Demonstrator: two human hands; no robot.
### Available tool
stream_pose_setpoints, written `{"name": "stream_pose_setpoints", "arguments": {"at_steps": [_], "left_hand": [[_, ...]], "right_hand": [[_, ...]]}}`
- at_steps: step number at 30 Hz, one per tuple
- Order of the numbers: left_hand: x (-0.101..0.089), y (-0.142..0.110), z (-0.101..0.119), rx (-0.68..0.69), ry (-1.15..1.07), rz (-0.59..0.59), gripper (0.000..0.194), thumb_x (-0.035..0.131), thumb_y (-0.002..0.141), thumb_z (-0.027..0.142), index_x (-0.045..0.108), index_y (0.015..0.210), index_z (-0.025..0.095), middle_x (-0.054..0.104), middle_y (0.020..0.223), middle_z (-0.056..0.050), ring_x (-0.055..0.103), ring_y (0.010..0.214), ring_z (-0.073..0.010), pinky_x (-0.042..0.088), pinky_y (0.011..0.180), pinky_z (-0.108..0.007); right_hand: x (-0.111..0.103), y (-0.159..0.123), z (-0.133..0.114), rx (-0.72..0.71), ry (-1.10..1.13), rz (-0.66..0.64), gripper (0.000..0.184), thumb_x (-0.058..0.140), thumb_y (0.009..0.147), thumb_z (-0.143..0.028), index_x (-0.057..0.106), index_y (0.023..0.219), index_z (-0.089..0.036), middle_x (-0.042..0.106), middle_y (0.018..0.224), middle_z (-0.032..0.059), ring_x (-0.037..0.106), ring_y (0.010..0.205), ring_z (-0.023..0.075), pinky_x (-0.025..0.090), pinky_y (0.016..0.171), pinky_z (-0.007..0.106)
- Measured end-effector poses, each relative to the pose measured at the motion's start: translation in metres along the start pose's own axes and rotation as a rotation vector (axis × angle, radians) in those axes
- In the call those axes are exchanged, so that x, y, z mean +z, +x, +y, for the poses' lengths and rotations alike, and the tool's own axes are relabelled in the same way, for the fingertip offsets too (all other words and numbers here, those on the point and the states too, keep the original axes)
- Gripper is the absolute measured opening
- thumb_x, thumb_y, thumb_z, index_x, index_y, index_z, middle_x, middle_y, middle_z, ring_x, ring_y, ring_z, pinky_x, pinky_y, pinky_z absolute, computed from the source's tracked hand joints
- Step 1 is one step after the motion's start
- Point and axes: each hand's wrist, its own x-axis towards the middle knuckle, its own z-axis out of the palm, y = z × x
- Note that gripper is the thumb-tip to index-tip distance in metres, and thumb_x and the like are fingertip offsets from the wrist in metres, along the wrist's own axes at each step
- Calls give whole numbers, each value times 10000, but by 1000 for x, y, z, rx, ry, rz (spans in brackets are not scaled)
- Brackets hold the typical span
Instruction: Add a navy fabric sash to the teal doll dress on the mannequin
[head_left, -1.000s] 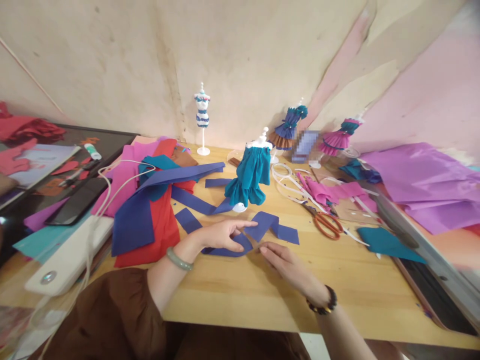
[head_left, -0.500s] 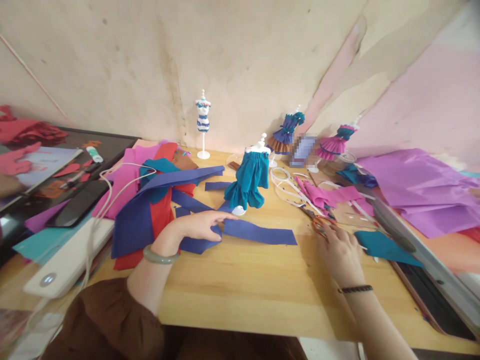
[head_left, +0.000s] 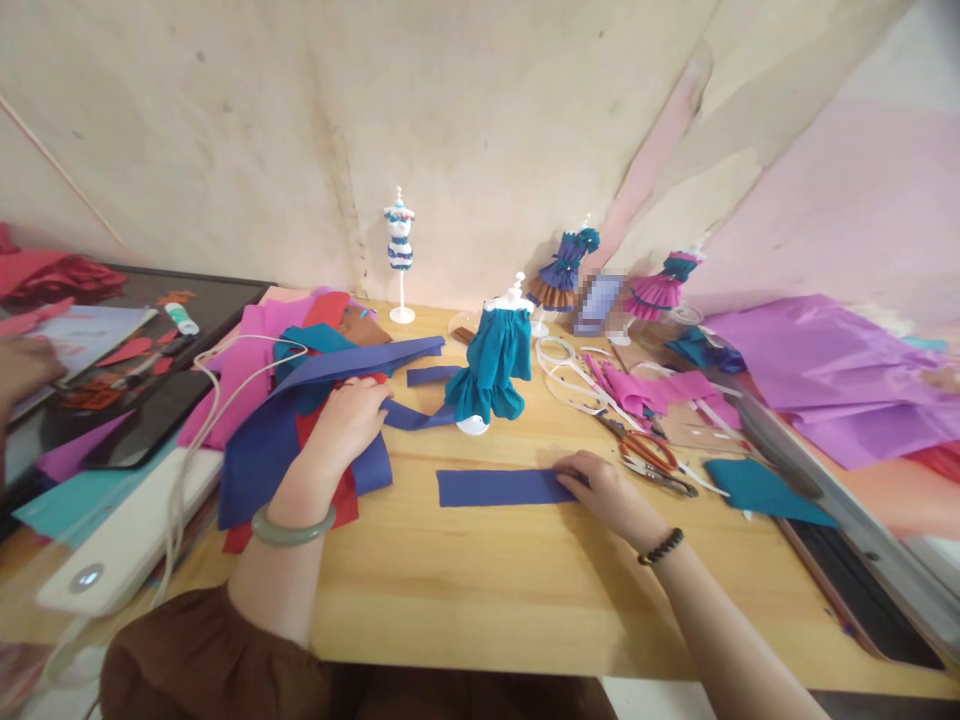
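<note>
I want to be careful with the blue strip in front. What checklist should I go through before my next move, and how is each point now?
1. Blue strip spread out, not folded: ok, its visible part lies flat on the table.
2. Strip apart from the cloth pile: ok, bare wood shows between them.
3. Both hands at the strip: not ok; the right hand is at its right end, the left hand is over the pile.
4. Left fingers' grip: cannot tell, the fingertips are unclear.
5. Orange scissors off the strip: ok, they lie beyond the right hand.
6. Teal dress clear of the strip: ok, it stands behind.
</note>
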Motion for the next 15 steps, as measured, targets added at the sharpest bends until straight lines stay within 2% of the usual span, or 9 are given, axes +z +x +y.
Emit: {"name": "stream_pose_setpoints", "arguments": {"at_steps": [1, 2, 3, 5, 6, 7, 9, 11, 15], "left_hand": [[-2, -1, 9, 16, 59, 82, 225, 494, 838, 179, 684, 954, 147, 664, 1052, -150, 574, 1049, -319, 424, 904, -428], [-2, -3, 20, 53, 54, 103, 229, 472, 867, 214, 687, 922, 158, 676, 1002, -130, 588, 1018, -297, 431, 887, -400], [-1, -6, 31, 97, -1, 48, 234, 470, 882, 248, 691, 884, 173, 690, 937, -99, 612, 949, -263, 445, 848, -361], [9, -14, 54, 207, -174, -230, 219, 504, 879, 298, 698, 888, 197, 706, 857, -46, 639, 792, -200, 464, 741, -295], [17, -17, 64, 292, -234, -378, 209, 532, 871, 310, 702, 925, 202, 714, 883, -40, 645, 792, -192, 468, 730, -283], [27, -21, 74, 378, -258, -448, 217, 559, 862, 300, 692, 1005, 206, 712, 975, -47, 646, 863, -198, 470, 776, -287], [47, -26, 89, 459, -218, -365, 291, 587, 856, 272, 644, 1135, 208, 657, 1155, -78, 604, 1040, -233, 441, 910, -337], [65, -27, 97, 433, -110, -269, 290, 602, 854, 253, 635, 1126, 159, 618, 1167, -128, 566, 1095, -276, 414, 958, -394], [81, -19, 95, 391, -110, -257, 328, 621, 851, 309, 634, 1133, 143, 572, 1186, -142, 534, 1128, -301, 409, 973, -426]], "right_hand": [[-1, -2, -1, 12, 6, 0, 182, 510, 865, -244, 683, 875, -188, 675, 885, 91, 629, 840, 223, 492, 797, 371], [-1, -4, -2, 27, 9, 10, 166, 515, 856, -241, 672, 844, -189, 668, 870, 85, 624, 830, 221, 488, 790, 369], [-1, -6, -2, 44, 15, 26, 145, 522, 844, -236, 659, 828, -192, 664, 862, 80, 619, 824, 220, 484, 783, 367], [-1, -11, -2, 83, 41, 61, 102, 534, 819, -225, 632, 829, -197, 660, 854, 70, 615, 811, 216, 481, 764, 357], [-1, -13, -2, 103, 58, 71, 88, 537, 809, -221, 619, 832, -198, 660, 845, 65, 614, 801, 214, 480, 752, 352], [-1, -16, -1, 122, 74, 71, 80, 538, 803, -217, 608, 837, -199, 661, 838, 60, 615, 793, 211, 481, 742, 347], [-2, -19, -1, 146, 96, 58, 82, 541, 794, -217, 597, 852, -200, 670, 841, 56, 622, 795, 210, 483, 739, 344], [-3, -22, -2, 156, 109, 46, 141, 547, 790, -221, 605, 917, -199, 682, 887, 61, 634, 840, 218, 486, 772, 353], [-5, -26, -1, 180, 146, 46, 328, 556, 794, -249, 617, 1111, -192, 693, 943, 71, 644, 896, 226, 491, 818, 370]]}}
